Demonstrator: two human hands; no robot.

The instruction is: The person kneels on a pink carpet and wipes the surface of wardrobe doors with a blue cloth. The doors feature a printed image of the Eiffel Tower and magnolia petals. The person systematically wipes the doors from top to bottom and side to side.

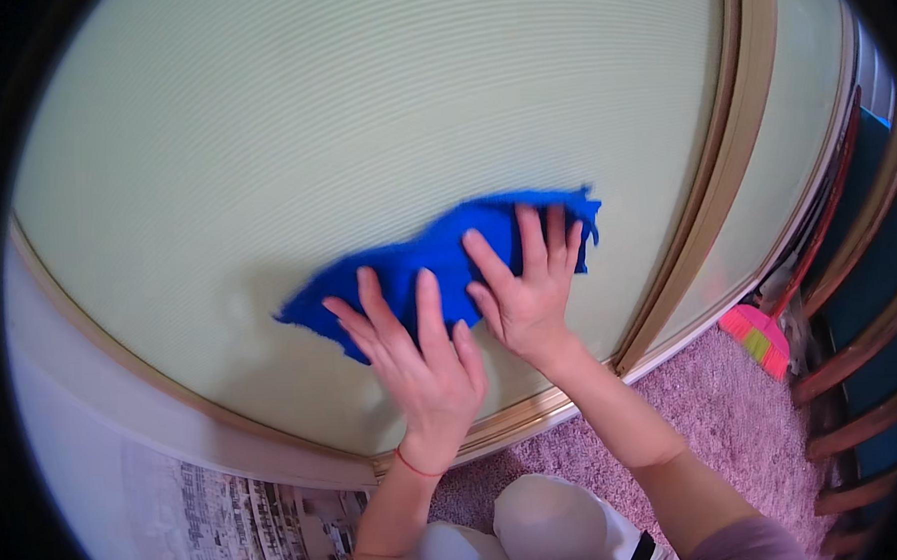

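Observation:
A blue cloth (447, 239) with frayed edges lies spread against a pale, finely ribbed door panel (381, 118). My left hand (422, 364) presses the cloth's left and lower part with its fingers apart; a thin red cord circles that wrist. To the right and a little higher, my right hand (528, 299) lies on the cloth's right part, fingers also spread. Its fingertips reach close to the upper edge, where the cloth is ragged. Both palms extend below the cloth, and the hands cover some of it.
A tan vertical frame (706, 171) borders the panel on the right, and a metallic track (515, 420) runs beneath. A pink broom (759, 338) stands beside wooden slats (858, 367) at right. My knees (549, 516) are over pinkish carpet (709, 411). Patterned wall covering (234, 522) shows lower left.

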